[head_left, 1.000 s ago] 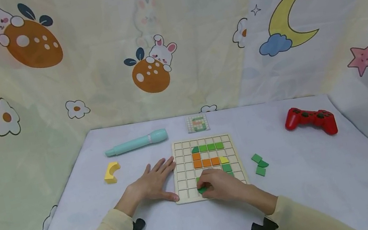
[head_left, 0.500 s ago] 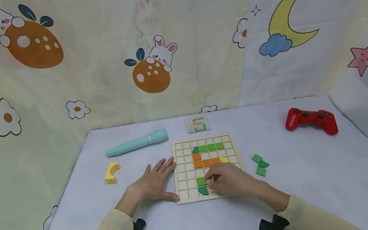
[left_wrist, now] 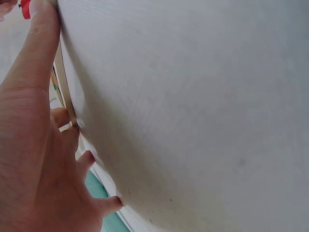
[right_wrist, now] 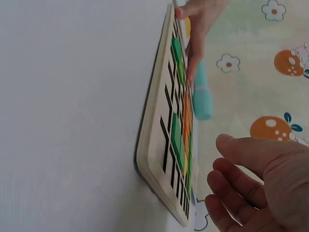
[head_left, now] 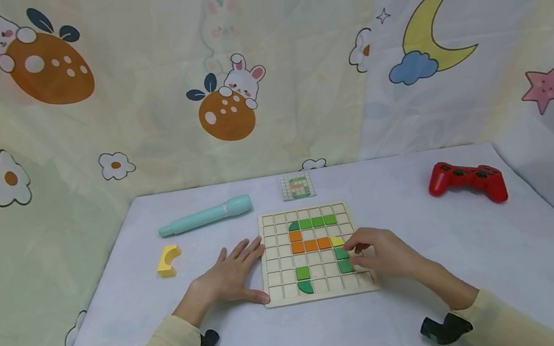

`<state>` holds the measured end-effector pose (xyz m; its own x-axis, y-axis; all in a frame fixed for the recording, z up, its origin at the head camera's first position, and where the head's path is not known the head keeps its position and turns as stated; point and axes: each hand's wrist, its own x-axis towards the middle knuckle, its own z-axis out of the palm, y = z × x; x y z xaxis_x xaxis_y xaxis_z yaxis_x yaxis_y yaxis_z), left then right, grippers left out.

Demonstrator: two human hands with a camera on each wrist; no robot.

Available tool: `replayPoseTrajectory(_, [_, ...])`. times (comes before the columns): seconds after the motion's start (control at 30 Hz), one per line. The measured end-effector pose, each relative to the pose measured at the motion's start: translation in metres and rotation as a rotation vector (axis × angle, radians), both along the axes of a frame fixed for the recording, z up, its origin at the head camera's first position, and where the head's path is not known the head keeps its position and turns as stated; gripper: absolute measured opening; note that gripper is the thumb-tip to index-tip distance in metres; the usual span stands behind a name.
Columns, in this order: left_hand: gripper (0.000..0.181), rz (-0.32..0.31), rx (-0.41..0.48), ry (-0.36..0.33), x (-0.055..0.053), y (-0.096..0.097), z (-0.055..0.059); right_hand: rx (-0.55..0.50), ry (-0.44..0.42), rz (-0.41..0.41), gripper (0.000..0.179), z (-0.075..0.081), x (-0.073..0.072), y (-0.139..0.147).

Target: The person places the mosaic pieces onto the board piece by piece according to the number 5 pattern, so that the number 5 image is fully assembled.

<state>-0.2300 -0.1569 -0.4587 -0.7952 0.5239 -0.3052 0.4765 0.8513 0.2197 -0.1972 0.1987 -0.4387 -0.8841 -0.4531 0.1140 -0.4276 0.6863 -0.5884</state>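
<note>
A square wooden grid board [head_left: 278,275] lies on the white table. Green tiles [head_left: 318,222] line its upper part, with orange tiles [head_left: 311,245] and a yellow tile [head_left: 337,241] below. Lower left on the grid sit a green square tile [head_left: 303,273] and a green quarter-round tile [head_left: 305,287]. My left hand [head_left: 231,277] lies with fingers spread, fingertips and thumb at the board's left edge. Over the right edge is my right hand [head_left: 388,252], fingertips near two darker green tiles [head_left: 345,266]. Its loosely bent fingers [right_wrist: 227,191] hold nothing in the right wrist view.
A teal microphone-shaped stick [head_left: 206,215] and a yellow arch block [head_left: 167,261] lie at left. Behind the board is a small pattern card [head_left: 297,186]. A red game controller [head_left: 466,183] lies back right. The right hand hides the loose green pieces' spot.
My right hand has let go of the green quarter-round tile, leaving it on the board's bottom row, and has moved right to the board's right edge. The left hand has stayed put.
</note>
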Motion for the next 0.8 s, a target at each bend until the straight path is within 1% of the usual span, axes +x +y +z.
replayPoseTrajectory(0.13, [0.115, -0.004, 0.003, 0.004, 0.000, 0.000, -0.001, 0.038, 0.009, -0.054, 0.028, 0.004, -0.003, 0.023])
replayPoseTrajectory(0.23, [0.114, 0.004, 0.007, 0.003, 0.000, 0.001, 0.000, 0.057, 0.025, -0.074, 0.030, 0.005, -0.006, 0.046])
replayPoseTrajectory(0.33, [0.114, 0.007, 0.008, 0.002, 0.000, 0.001, 0.001, 0.080, 0.025, -0.103, 0.032, 0.004, -0.009, 0.068])
replayPoseTrajectory(0.43, [0.115, 0.001, 0.005, 0.005, 0.000, 0.000, 0.002, 0.103, 0.012, -0.123, 0.033, 0.000, -0.010, 0.084])
replayPoseTrajectory(0.6, [0.115, 0.002, 0.008, 0.001, -0.001, 0.000, 0.001, 0.117, 0.021, -0.118, 0.035, -0.008, -0.009, 0.096])
replayPoseTrajectory(0.8, [0.115, 0.002, 0.014, -0.005, -0.001, 0.000, -0.002, 0.083, 0.023, -0.101, 0.033, -0.014, -0.007, 0.094])
